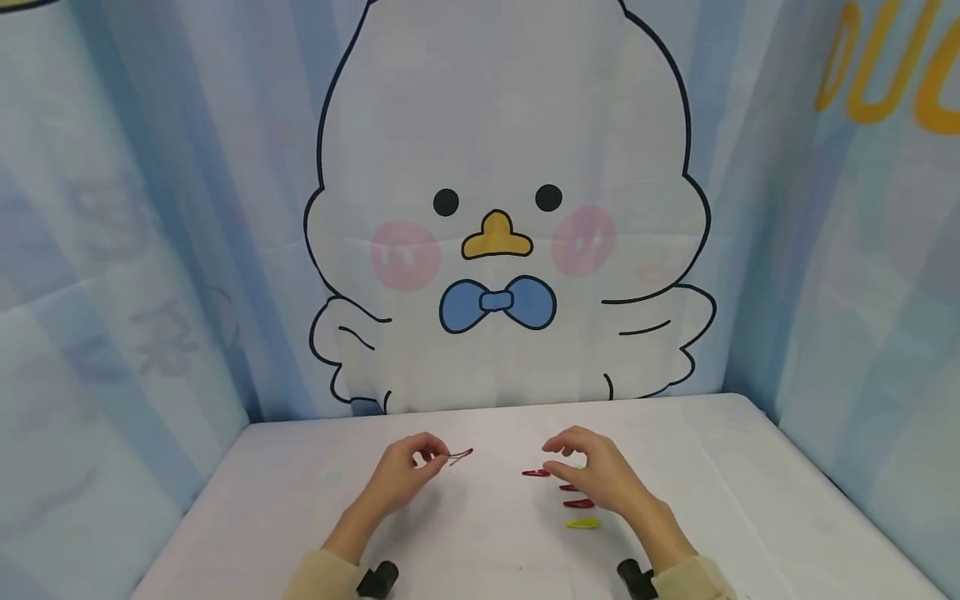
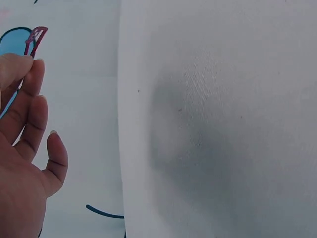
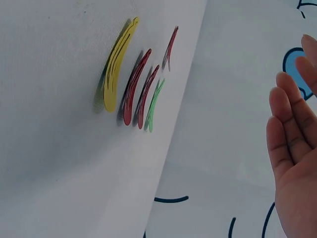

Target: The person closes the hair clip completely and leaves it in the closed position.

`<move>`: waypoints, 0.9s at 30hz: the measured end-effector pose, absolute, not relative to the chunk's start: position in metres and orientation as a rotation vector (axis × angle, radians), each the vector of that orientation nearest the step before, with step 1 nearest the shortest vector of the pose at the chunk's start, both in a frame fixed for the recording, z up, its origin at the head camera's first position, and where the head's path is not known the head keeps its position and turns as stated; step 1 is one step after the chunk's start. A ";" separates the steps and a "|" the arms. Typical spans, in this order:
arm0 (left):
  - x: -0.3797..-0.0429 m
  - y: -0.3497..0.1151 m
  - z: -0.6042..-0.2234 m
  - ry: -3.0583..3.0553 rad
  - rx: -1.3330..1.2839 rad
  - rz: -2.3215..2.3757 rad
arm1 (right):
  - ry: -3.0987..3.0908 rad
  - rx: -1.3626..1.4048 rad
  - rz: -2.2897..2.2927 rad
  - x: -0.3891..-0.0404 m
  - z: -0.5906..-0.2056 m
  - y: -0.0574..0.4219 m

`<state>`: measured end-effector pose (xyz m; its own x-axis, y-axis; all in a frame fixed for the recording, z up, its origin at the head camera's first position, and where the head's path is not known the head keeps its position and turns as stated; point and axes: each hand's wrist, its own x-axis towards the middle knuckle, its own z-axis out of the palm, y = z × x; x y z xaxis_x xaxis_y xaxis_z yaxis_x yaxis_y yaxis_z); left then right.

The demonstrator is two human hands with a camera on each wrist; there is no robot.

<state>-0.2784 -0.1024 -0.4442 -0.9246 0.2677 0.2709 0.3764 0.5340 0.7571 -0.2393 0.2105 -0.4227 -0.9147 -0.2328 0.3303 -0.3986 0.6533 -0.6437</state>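
Observation:
Between thumb and forefinger, my left hand [image 1: 408,475] pinches a dark red snap hair clip [image 2: 36,39] by one end, held up off the table. The clip's two arms look spread apart. My right hand [image 1: 600,471] is over the hair clips with loosely bent fingers and holds nothing. Under and beside it lie a yellow hair clip [image 3: 115,69], two red hair clips and a green hair clip [image 3: 156,106], in a row. Another red hair clip [image 1: 536,473] lies apart from the row, near my right fingertips. In the head view the right hand mostly hides the green one.
The white tabletop [image 1: 495,533] carries the clips right of its middle. Behind it hangs a curtain [image 1: 495,358] printed with a duck wearing a blue bow tie. More curtains enclose the left and right sides. Dark wrist cameras [image 1: 378,579] sit at both cuffs.

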 end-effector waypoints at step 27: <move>-0.247 -0.084 -0.440 -2.580 -0.636 -1.540 | -2.567 0.633 1.032 -0.232 -0.424 0.203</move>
<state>-0.2469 -0.0837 -0.4405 -0.9118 0.3122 0.2667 0.3829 0.4123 0.8267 -0.2324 0.2030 -0.4242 -0.8570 -0.2858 0.4289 -0.5031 0.6444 -0.5759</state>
